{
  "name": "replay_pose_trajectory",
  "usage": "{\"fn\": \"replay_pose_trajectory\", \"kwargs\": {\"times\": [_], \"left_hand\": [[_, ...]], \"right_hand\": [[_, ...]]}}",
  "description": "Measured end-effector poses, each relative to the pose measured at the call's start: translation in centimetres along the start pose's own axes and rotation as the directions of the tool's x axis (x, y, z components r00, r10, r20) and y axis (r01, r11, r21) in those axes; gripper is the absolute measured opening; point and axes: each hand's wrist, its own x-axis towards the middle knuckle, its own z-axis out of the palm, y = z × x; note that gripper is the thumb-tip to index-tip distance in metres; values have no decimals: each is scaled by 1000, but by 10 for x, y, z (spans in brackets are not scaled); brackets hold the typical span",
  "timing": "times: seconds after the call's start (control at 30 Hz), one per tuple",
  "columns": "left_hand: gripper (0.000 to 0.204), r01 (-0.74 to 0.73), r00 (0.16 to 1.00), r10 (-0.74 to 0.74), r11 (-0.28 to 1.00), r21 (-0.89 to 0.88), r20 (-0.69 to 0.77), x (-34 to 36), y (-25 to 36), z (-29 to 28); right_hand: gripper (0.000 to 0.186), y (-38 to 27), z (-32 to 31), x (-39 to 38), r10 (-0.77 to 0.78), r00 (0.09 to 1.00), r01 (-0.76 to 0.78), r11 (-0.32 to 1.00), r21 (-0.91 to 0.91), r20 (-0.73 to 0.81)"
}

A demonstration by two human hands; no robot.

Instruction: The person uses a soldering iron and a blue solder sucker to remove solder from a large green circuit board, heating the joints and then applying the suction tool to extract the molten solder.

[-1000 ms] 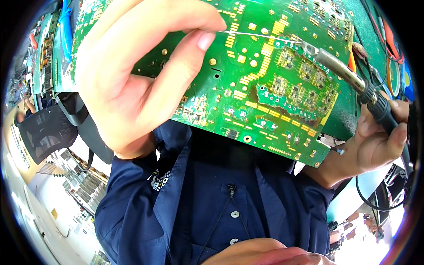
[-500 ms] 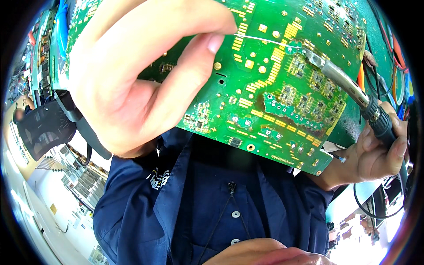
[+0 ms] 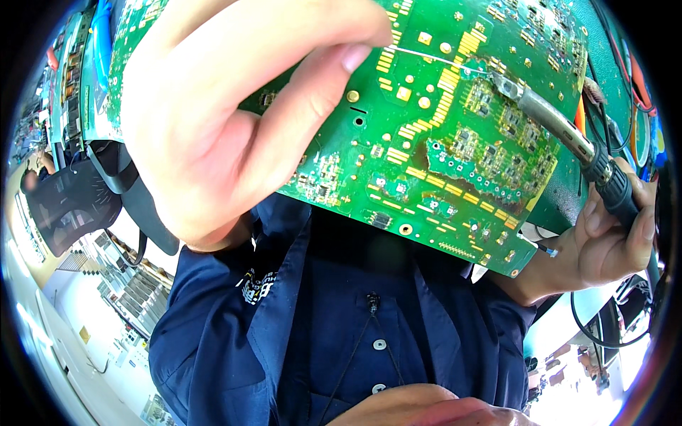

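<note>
A large green circuit board (image 3: 355, 181) with gold pads and small chips lies slanted in front of me. My left hand (image 3: 234, 106) is over its left part, thumb and forefinger pinching a thin silvery solder wire (image 3: 430, 57). The wire runs right to a bare patch on the board. My right hand (image 3: 614, 238) grips the dark handle of a soldering iron (image 3: 558, 128) at the board's right side. The iron's metal tip is by the wire's far end; whether they touch, I cannot tell. Brownish residue surrounds some worked pads lower on the board.
Cables in red, orange and black (image 3: 636, 85) run along the right edge over a green mat (image 3: 561, 206). More boards (image 3: 71, 92) stand at the far left, near a black chair back (image 3: 78, 206). A person is in the left background.
My left hand has shifted slightly right, and the wire's near end with it. The board has tilted or moved a little. The iron remains at nearly the same spot.
</note>
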Motion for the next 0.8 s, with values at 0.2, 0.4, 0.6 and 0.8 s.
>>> {"fn": "replay_pose_trajectory", "kwargs": {"times": [0.2, 0.4, 0.6, 0.8], "left_hand": [[13, 5, 1000, -5, 1000, -4, -11, -2, -3, 3], [12, 31, 999, -31, 999, 6, -30, -2, -2, 4], [10, 61, 997, -60, 998, 16, -54, -4, -4, 3], [9, 140, 988, -136, 989, 46, -76, -1, 0, 2]], "right_hand": [[38, 2, -5, -2, -47, 999, 48, 998, -50, 24], [38, -8, -18, 6, 51, 998, -46, 987, -156, 28], [33, -4, -23, 13, 32, 969, -58, 993, 101, 245], [31, -12, -18, 18, 8, 978, 9, 997, -82, 208]]}}
